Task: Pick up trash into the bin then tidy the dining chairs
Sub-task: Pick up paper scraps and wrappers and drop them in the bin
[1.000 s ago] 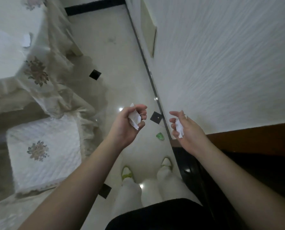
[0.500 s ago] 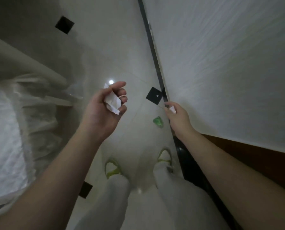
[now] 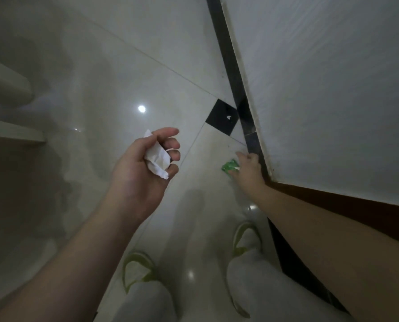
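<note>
- Now the view has dropped close to the tiled floor (image 3: pixel 128 66); half a second ago I saw it from higher up, and a second ago a covered chair and table were in frame. No bin and no chairs show now, so I judge the chair tidying is still well off.
- The white wall (image 3: pixel 321 89) fills the right side, with a dark baseboard (image 3: pixel 231 66) running along its foot and a black inset tile (image 3: pixel 220 117) just beside it.
- My left hand (image 3: pixel 142 168) hangs above the floor, thumb and curled fingers gripping a crumpled white paper (image 3: pixel 156 160), as it did a second ago.
- My right hand (image 3: pixel 248 169) has gone down from waist height to the floor by the baseboard and now lies against the green wrapper (image 3: pixel 228 167). Its fingers point down behind the back of the hand, so I cannot tell whether they pinch the wrapper or only touch it. The white scrap it held earlier is hidden from me.
- The green wrapper lies on the floor near the wall, ahead of my right slipper (image 3: pixel 245 238), not visibly lifted. I judge this pickup is just beginning, and the bin trip comes after.
</note>
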The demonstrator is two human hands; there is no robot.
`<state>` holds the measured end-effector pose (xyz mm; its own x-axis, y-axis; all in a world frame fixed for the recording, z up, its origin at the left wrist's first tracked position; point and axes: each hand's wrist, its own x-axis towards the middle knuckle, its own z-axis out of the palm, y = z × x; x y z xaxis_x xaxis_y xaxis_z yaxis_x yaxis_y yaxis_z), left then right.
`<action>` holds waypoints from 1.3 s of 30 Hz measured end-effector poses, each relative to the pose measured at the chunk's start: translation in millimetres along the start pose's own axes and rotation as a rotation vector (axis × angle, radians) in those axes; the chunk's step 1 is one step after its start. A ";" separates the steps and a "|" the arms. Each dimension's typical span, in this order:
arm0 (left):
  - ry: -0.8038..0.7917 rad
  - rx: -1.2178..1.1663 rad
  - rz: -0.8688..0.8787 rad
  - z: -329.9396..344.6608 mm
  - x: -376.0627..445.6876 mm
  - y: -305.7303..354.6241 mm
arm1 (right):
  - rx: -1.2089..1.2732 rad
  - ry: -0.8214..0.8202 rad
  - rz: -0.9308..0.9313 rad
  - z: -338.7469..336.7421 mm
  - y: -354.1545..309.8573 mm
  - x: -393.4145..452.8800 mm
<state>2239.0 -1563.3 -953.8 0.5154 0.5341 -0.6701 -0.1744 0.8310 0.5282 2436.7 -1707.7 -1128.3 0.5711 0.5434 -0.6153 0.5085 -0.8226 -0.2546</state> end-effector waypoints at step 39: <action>0.142 -0.294 0.088 154.2 -383.6 210.8 | 1.067 -0.428 0.035 -351.5 -242.9 -417.1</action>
<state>2133.9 -1617.0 -505.0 0.3692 0.6050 -0.7054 -0.4582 0.7789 0.4282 2301.5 -1675.8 -547.6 0.2044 0.5839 -0.7857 -0.4243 -0.6704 -0.6087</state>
